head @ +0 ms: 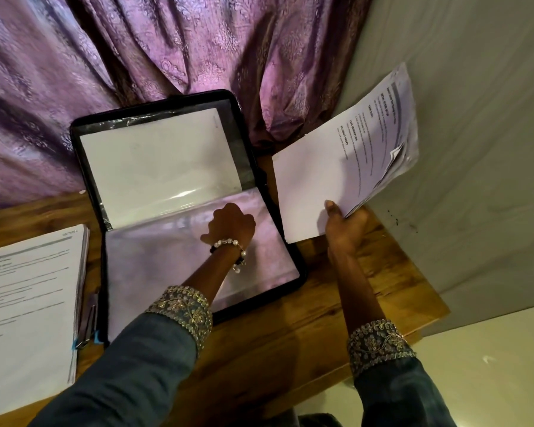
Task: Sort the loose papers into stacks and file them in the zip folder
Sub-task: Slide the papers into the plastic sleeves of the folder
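Observation:
A black zip folder (84, 124) lies open on the wooden table, its far half propped against the curtain. A clear sleeve in the far half holds a white sheet (154, 161). My left hand (230, 224) rests on the near clear sleeve (154, 260) with fingers curled at the fold; whether it pinches the sleeve I cannot tell. My right hand (344, 228) grips a bundle of printed papers (346, 167) by its near corner, held up in the air to the right of the folder.
A thick stack of printed papers (28, 297) lies at the left of the wooden table (275, 343), with a binder clip (85, 340) beside it. A purple curtain (74, 57) hangs behind. A grey wall (475, 149) borders the table's right edge.

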